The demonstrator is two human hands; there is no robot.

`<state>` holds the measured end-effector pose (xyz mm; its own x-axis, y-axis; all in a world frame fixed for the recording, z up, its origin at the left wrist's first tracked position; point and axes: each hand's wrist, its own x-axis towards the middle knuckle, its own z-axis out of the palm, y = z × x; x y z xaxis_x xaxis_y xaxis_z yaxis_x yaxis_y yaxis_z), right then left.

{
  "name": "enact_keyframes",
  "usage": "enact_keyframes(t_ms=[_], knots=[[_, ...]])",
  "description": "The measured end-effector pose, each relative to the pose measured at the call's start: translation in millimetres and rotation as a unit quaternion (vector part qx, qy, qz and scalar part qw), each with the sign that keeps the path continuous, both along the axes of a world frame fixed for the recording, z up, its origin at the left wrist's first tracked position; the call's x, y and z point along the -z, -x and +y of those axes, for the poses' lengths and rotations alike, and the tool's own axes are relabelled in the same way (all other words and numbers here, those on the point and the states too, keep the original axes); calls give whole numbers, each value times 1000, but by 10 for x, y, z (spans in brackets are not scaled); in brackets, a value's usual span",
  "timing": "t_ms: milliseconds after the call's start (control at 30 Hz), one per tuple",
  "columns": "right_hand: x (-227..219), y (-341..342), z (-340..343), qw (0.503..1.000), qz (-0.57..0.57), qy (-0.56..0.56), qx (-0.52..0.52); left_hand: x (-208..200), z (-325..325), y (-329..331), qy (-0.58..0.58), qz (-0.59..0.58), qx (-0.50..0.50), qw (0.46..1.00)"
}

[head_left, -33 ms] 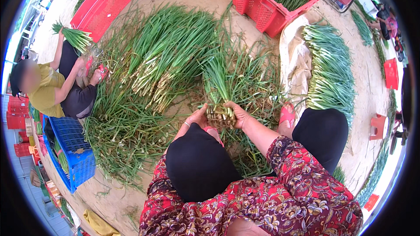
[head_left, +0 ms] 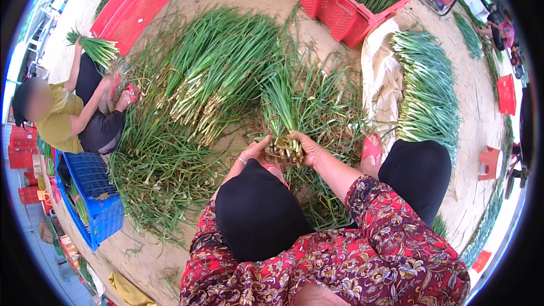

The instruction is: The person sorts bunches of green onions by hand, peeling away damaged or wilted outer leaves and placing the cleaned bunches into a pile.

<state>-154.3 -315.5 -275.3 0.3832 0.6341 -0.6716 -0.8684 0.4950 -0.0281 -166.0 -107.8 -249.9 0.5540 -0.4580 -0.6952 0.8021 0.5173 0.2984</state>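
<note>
Between my knees, a bunch of chives (head_left: 281, 105) points its green leaves away from me and its pale root ends toward me. My left hand (head_left: 256, 150) is closed around the root-end side, wearing a bracelet at the wrist. From the other side my right hand (head_left: 306, 148) grips the same pale stems, fingers pressed against them. Just beyond and to the left lies a large untrimmed pile of chives (head_left: 221, 62), its brownish bases toward me. Loose leaf scraps (head_left: 164, 175) cover the ground around my feet.
On a sheet to the right lie cleaned chives (head_left: 428, 90) in a neat row. A red crate (head_left: 354, 14) holding chives stands far right, another red crate (head_left: 133, 11) far left. A seated co-worker (head_left: 68, 107) holds a bunch beside a blue crate (head_left: 105, 209).
</note>
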Motion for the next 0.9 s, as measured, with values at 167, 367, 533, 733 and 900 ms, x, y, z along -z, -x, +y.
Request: enact_keyframes(t_ms=[167, 367, 533, 733, 900], knots=[[137, -68, -147, 990, -21, 79, -118, 103, 116, -97, -66, 15, 47, 997], [80, -40, -220, 992, 0, 115, -53, 418, 41, -112, -67, -66, 44, 995], [40, -11, 117, 978, -19, 194, -67, 334, -74, -215, -137, -38, 63, 988], [208, -28, 2, 980, -6, 197, -34, 368, -54, -278, -241, -167, 145, 945], [212, -101, -243, 971, -13, 236, -27, 653, -9, -280, -270, -142, 53, 951]])
